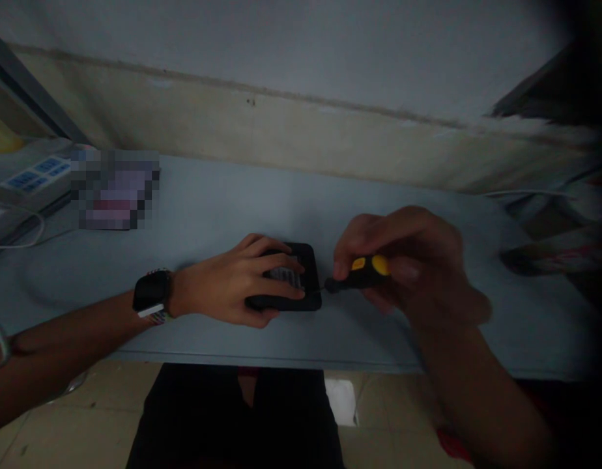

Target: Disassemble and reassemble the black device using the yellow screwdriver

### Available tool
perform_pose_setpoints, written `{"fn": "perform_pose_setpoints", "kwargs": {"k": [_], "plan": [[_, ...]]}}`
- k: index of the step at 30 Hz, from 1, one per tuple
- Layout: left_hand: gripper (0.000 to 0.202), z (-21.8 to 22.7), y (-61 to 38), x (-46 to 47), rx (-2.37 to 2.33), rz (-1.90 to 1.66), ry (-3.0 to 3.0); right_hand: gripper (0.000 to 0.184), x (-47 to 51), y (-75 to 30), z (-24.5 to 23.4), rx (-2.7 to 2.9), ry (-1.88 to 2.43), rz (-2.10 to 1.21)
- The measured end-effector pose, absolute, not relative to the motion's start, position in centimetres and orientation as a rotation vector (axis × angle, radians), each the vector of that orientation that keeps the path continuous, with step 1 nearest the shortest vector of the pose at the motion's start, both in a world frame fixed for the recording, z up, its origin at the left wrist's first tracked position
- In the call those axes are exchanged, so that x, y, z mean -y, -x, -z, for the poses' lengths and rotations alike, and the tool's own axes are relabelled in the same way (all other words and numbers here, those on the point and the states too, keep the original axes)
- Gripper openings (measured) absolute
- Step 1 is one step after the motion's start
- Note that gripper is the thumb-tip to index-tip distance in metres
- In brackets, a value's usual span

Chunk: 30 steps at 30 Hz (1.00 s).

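Note:
A flat black rectangular device [309, 267] with a pale printed label [287, 275] lies on the table. My left hand [242, 280] reaches over it from the left, fingers spread across the top and thumb along the near edge, holding it down. In my right hand [413, 260] is a small screwdriver [364, 272] with a black and yellow handle, its thin shaft pointing left. The tip reaches the device's right part near my left index finger; whether it sits in a screw is too dim to tell.
The grey-blue table [223, 202] meets a wall [281, 133] behind. A blurred-out flat object [118, 195] lies at the back left, beside a white box with blue labels [42, 172] and a cable [37, 225]. Dark, blurry items [550, 254] stand at the right.

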<state>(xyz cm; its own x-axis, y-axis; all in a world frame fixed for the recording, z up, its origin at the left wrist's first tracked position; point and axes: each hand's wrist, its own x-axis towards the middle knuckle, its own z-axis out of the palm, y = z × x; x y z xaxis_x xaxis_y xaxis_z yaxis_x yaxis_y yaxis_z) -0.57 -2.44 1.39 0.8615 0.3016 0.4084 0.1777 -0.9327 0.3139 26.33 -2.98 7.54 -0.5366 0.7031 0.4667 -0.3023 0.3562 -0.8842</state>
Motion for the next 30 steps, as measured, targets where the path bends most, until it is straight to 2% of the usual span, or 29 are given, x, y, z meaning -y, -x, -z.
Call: {"fn": "perform_pose_setpoints", "kwargs": {"k": [4,11,14,19,26,30], "plan": [[0.042,-1.4,0.6,2.5,-0.375,-0.663,-2.782,0.012,2.5,-26.1,-7.3,1.681,0.297,-1.194],[0.045,-1.3,0.6,2.4,-0.365,-0.681,-2.785,0.039,2.3,-25.8,-6.3,1.589,0.257,-1.386],[0.047,-1.2,0.6,2.4,-0.363,-0.693,-2.770,0.027,2.7,-26.4,-6.3,1.626,0.283,-1.405],[0.045,-1.3,0.5,2.4,-0.368,-0.679,-2.770,0.016,2.5,-26.3,-6.6,1.681,0.318,-1.205],[0.046,-1.1,0.6,2.3,-0.352,-0.703,-2.769,0.030,2.3,-25.7,-6.8,1.617,0.314,-1.256],[0.047,-1.0,0.6,2.3,-0.363,-0.707,-2.780,0.017,2.7,-26.3,-7.2,1.638,0.363,-1.396]]}}
